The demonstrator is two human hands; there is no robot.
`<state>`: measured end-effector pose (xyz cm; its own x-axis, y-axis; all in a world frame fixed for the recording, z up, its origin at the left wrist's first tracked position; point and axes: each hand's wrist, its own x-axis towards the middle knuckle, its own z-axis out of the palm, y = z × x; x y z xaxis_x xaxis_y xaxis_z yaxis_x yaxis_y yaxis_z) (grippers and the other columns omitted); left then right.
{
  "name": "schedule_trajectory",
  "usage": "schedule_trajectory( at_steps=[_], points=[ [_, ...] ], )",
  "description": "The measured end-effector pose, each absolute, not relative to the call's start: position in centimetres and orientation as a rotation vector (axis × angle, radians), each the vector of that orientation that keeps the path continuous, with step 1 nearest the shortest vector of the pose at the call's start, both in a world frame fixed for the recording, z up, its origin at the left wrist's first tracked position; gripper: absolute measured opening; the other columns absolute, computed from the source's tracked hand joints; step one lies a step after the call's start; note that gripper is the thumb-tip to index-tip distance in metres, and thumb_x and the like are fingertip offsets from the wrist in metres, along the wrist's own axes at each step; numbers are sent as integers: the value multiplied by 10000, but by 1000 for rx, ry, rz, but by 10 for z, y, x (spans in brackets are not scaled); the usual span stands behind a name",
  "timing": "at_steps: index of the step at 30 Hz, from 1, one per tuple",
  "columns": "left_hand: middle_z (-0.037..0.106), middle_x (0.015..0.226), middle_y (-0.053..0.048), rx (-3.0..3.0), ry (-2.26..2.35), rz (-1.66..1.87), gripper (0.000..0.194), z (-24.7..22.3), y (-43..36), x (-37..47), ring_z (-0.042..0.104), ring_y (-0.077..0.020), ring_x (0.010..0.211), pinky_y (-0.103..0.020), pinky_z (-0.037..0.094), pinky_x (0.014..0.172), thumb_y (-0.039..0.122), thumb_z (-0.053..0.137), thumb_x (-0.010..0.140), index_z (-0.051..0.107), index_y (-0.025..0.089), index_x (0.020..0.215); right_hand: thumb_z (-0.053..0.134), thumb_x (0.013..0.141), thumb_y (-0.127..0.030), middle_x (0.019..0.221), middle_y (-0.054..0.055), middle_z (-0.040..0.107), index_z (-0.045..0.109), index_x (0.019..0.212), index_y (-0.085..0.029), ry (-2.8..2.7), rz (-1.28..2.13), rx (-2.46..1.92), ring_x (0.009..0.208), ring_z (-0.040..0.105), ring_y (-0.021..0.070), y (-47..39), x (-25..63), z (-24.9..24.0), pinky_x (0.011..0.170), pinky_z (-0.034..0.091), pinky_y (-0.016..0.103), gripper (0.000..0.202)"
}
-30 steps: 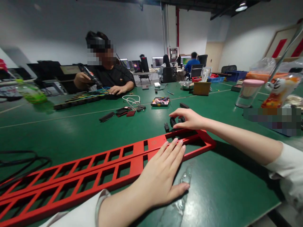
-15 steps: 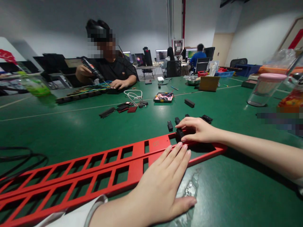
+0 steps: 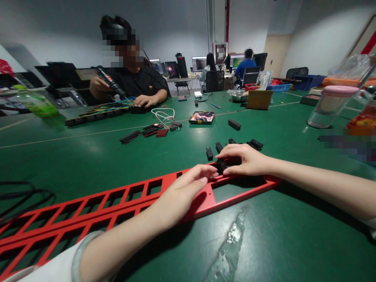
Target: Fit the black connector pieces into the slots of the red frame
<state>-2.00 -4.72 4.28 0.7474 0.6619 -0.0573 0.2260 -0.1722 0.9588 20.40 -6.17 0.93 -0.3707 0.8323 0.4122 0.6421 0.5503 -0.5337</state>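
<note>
A long red frame [image 3: 173, 184] with rows of rectangular openings lies across the green table. My right hand [image 3: 245, 159] grips a small black block [image 3: 222, 166] between thumb and fingers at the frame's right end. Over the frame, just left of that block, is my left hand [image 3: 188, 190], its thumb and fingers apart and the fingertips close to the block; nothing shows in its grasp. Beyond the frame stand more small black blocks, one [image 3: 209, 153] to the left of my right hand and a group [image 3: 255, 144] behind it.
Across the green table [image 3: 102, 156], a person [image 3: 132, 82] holds a black power tool. A tray of wires [image 3: 201, 117], dark and red pieces [image 3: 151, 130], a cardboard box [image 3: 259, 100] and a pink-lidded cup [image 3: 331, 107] stand around. Black cables [image 3: 26, 199] lie at left.
My left hand has lifted off the near part of the frame, turned, and come up beside the block. My right hand still grips the block, which is tilted more.
</note>
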Motion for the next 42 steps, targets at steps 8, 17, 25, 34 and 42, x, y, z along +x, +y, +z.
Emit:
schedule_trajectory(
  at_steps=[8, 17, 25, 34, 42],
  points=[
    [647, 821, -127, 1064, 837, 615, 150, 41, -35, -12, 627, -178, 851, -285, 461, 857, 0, 454, 742, 574, 71, 798, 637, 704, -366, 977, 78, 603, 584, 1099, -176, -2181, 347, -1145, 892, 578, 171, -61, 204, 7, 804, 449, 304, 442],
    [642, 780, -131, 959, 812, 589, 152, 43, -29, -13, 644, -187, 797, -298, 511, 806, -20, 460, 752, 585, 57, 792, 584, 757, -355, 994, 93, 596, 564, 1121, -165, -2211, 287, -1117, 904, 572, 173, -62, 203, 7, 804, 451, 308, 410],
    [640, 775, -111, 985, 823, 575, 153, 43, -29, -13, 643, -171, 785, -283, 512, 800, -29, 483, 740, 577, 71, 809, 572, 771, -336, 1011, 102, 588, 559, 1123, -151, -2240, 257, -1117, 919, 564, 171, -63, 200, 7, 815, 451, 300, 398],
    [634, 797, -116, 1044, 852, 557, 154, 43, -31, -11, 637, -154, 791, -226, 498, 781, -33, 455, 751, 541, 79, 811, 577, 765, -331, 1006, 105, 581, 552, 1130, -155, -2220, 218, -1177, 908, 564, 184, -64, 197, 6, 797, 458, 319, 405],
    [632, 777, -113, 1043, 854, 559, 154, 43, -31, -11, 637, -155, 784, -232, 494, 783, -33, 444, 756, 536, 78, 808, 578, 769, -305, 1007, 111, 581, 563, 1117, -136, -2250, 242, -1146, 910, 562, 178, -63, 197, 6, 811, 456, 309, 387]
  ],
)
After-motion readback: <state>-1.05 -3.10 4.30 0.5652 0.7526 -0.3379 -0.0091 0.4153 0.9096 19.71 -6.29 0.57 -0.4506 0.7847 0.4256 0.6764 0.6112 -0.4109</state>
